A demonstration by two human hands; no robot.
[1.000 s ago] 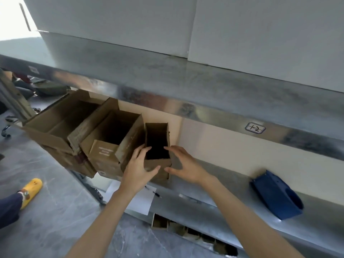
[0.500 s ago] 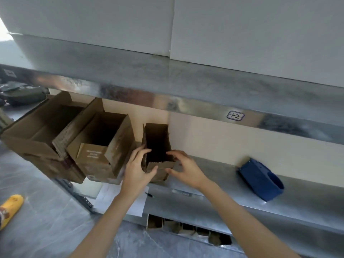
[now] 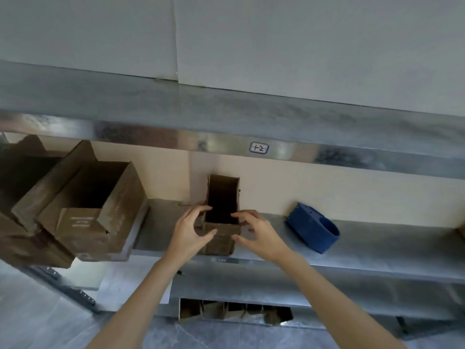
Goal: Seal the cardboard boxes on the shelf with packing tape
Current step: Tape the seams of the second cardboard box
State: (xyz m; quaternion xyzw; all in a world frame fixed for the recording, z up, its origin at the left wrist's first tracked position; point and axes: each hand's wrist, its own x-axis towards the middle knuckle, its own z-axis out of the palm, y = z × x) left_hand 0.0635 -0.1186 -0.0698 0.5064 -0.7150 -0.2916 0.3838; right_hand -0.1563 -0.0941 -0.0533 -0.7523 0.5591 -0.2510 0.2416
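At the frame's centre we see a narrow brown cardboard box (image 3: 221,236) standing on the metal shelf (image 3: 377,250), its top open and its inside dark. Our left hand (image 3: 187,234) grips its near left corner, and our right hand (image 3: 260,236) pinches its right wall. A blue tape dispenser (image 3: 312,226) lies apart, to the right.

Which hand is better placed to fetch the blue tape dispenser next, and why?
The right hand, probably. The blue tape dispenser lies on the shelf right of the small open box, on that hand's side, nothing between. The left hand would have to cross the box.
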